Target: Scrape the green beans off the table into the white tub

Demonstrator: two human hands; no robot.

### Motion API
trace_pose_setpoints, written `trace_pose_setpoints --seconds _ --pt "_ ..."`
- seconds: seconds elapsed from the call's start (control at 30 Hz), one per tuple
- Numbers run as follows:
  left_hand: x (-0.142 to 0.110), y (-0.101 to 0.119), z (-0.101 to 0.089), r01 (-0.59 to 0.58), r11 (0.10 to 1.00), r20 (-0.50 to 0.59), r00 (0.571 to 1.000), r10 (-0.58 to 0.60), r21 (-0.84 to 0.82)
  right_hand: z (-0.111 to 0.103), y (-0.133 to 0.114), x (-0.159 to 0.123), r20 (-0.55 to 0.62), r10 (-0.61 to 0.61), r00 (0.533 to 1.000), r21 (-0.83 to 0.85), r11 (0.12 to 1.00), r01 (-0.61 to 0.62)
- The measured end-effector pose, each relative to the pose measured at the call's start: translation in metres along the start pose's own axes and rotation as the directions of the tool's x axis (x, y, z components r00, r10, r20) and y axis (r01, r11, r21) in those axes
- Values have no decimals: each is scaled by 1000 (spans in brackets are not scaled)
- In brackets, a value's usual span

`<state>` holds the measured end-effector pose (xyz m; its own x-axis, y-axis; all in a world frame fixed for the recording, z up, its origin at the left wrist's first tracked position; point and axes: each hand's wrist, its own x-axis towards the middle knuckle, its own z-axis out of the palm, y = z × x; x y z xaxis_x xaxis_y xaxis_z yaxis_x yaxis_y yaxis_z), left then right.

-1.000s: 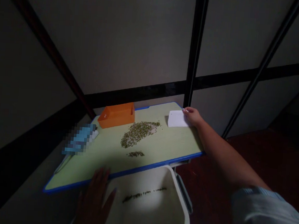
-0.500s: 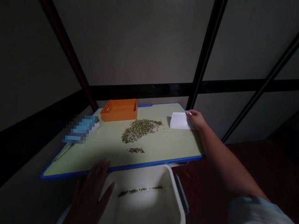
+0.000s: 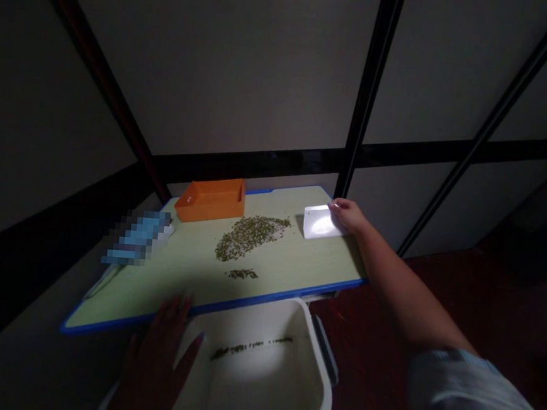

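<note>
At the right side of the board, my right hand pinches the top edge of a flat white rectangular plate, which stands tilted on its long lower edge. A bright glare lies on its face. Left of it, small greenish grains are spread in a patch, with a smaller strip of grains nearer the front. My left hand is open, fingers stretched toward the board's front edge and thumb apart, over the left side of a white bin. Some grains lie inside the bin.
The pale yellow board has a blue rim. An orange open box stands at its back left, and a blue pixelated object lies at the left edge. Dark-framed panels rise behind; reddish floor shows at right.
The whole view has shifted slightly, so everything appears a little further left. The white plate has changed angle a little and now catches a bright reflection. The grain patches look the same.
</note>
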<state>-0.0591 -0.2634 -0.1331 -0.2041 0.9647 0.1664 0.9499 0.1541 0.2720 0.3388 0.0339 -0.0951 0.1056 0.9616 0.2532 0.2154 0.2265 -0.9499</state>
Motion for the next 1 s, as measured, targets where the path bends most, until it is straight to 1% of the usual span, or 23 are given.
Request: trace_pose_setpoints --seconds 0.13,0.3,0.43,0.57,0.73,0.87,0.93,1.0 --pt "1 -2 1 -26 1000 11 1000 26 11 -1 0 1 -3 -8 1000 -35 999 8" --pt "0 9 -7 26 1000 22 999 -26 -3 -1 2 2 -31 -6 1000 -44 999 5" --pt "-1 16 -11 36 999 43 998 -36 -4 -1 3 3 -46 -7 999 -30 1000 5" --pt "0 13 -7 27 1000 39 999 -27 4 -2 2 2 -57 -6 998 -8 1000 6" --pt "0 11 -3 15 1000 3 1000 -15 24 -5 -1 -1 -79 -14 997 26 1000 16" --pt "-2 12 -5 35 998 24 999 -36 43 0 -13 -4 -71 -52 996 56 997 56" --pt "-3 13 -5 34 998 28 999 -35 51 9 -25 -7 -30 -79 996 65 995 80" --pt "-3 12 -4 27 998 21 999 -28 53 24 -40 -11 48 -111 993 72 992 108"
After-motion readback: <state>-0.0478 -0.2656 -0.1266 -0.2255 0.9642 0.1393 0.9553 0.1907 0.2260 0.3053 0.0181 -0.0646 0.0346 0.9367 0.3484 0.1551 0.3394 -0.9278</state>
